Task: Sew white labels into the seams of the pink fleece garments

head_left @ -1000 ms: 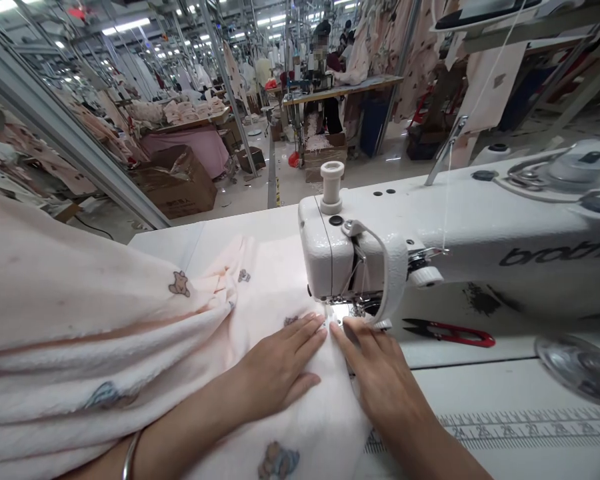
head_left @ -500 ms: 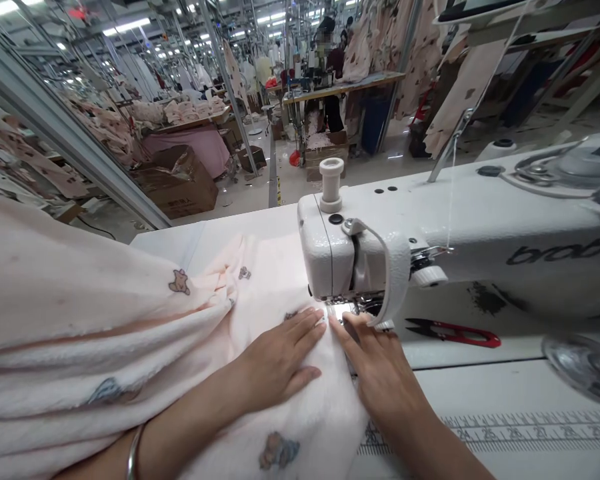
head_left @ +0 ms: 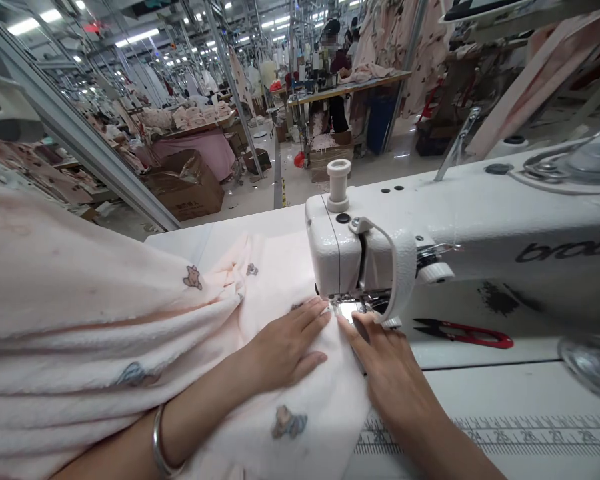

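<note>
Pale pink plush fabric (head_left: 330,427) printed with small bears runs under the head of a white sewing machine (head_left: 330,250). My left hand (head_left: 285,343) lies flat on it, fingers stretched toward the lit needle area, thumb apart. Close to the presser foot, my right hand (head_left: 387,350) rests at the fabric's right edge with its index finger extended. Its other fingers reach under the machine head and are partly hidden. The needle tip cannot be made out. A large fold of the same fabric (head_left: 80,280) is heaped on the left.
Red-handled thread snips (head_left: 465,332) lie on the machine bed right of my right hand. A printed ruler scale (head_left: 530,437) runs along the table's near side. Beyond are a metal post (head_left: 95,140), a cardboard box (head_left: 185,187), and a person (head_left: 333,60) at another table.
The whole view has shifted slightly, so the machine and fabric appear a little farther right. Both hands keep nearly the same place by the presser foot.
</note>
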